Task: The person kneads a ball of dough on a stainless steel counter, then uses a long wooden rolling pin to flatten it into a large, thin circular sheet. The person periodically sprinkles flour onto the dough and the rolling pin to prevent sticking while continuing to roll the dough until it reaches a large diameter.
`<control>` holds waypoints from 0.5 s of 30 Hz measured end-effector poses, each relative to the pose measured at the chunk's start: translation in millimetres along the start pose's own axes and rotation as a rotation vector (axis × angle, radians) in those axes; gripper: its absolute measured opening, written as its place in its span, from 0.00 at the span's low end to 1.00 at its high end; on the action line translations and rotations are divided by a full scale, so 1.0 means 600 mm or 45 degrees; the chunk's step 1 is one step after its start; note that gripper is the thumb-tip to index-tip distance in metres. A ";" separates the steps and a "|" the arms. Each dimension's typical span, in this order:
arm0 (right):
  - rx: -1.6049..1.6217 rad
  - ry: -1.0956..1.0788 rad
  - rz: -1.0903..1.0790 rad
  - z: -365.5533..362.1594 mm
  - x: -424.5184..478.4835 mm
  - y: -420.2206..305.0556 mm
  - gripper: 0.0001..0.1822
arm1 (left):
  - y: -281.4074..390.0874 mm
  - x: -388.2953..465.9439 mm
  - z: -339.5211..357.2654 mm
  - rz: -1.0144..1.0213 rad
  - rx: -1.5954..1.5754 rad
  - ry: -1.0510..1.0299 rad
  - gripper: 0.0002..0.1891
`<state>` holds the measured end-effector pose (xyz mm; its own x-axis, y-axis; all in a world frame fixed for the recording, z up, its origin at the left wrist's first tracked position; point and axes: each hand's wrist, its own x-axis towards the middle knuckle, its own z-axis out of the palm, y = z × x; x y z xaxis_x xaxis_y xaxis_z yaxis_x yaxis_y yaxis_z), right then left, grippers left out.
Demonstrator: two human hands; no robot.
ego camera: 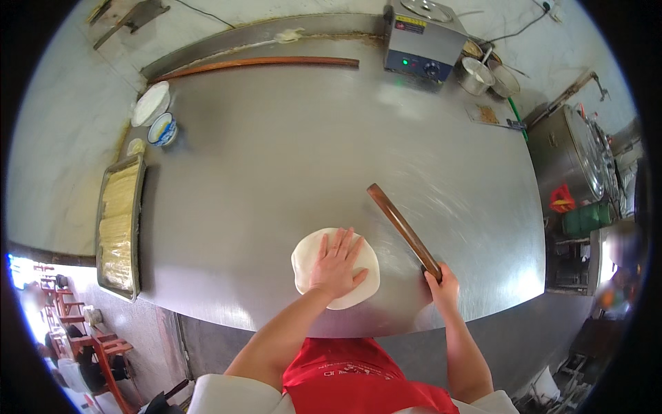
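A round, flattened piece of white dough (305,253) lies on the stainless-steel worktop (248,171) near its front edge. My left hand (339,264) rests palm down on the dough with its fingers spread. To the right of the dough, my right hand (444,290) grips the near end of a brown wooden rolling pin (406,227). The pin slants away to the upper left, its far end beyond the dough and apart from it. Whether the pin touches the steel along its length I cannot tell.
A tray (140,207) of film-covered dough strips stands at the left edge, below a patterned bowl (163,129) and a white bowl (151,103). A long wooden pole (258,62) lies at the back. A steel appliance (424,41), metal pots (476,76) and a scraper (486,115) are at the back right.
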<state>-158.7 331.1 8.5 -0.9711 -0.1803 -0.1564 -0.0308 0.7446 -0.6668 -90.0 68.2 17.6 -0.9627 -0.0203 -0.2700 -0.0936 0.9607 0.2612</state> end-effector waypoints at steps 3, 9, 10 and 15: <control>-0.119 -0.027 -0.150 0.020 0.046 -0.028 0.16 | -0.004 0.003 0.000 0.029 -0.054 0.094 0.36; -0.207 -0.244 -0.596 0.040 0.088 -0.133 0.15 | -0.069 -0.041 -0.005 0.176 -0.408 0.727 0.23; -0.246 -0.189 -0.773 0.047 0.094 -0.139 0.14 | -0.079 -0.064 -0.031 0.103 -0.377 0.834 0.21; -0.371 -0.295 -1.127 0.107 0.103 -0.170 0.19 | -0.159 -0.098 -0.035 -0.271 -0.094 0.781 0.19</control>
<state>-200.3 202.8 20.3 -0.4976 -0.8533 0.1561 -0.8187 0.4024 -0.4097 -29.6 -28.3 28.3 -0.8893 -0.3835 0.2492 -0.2945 0.8970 0.3296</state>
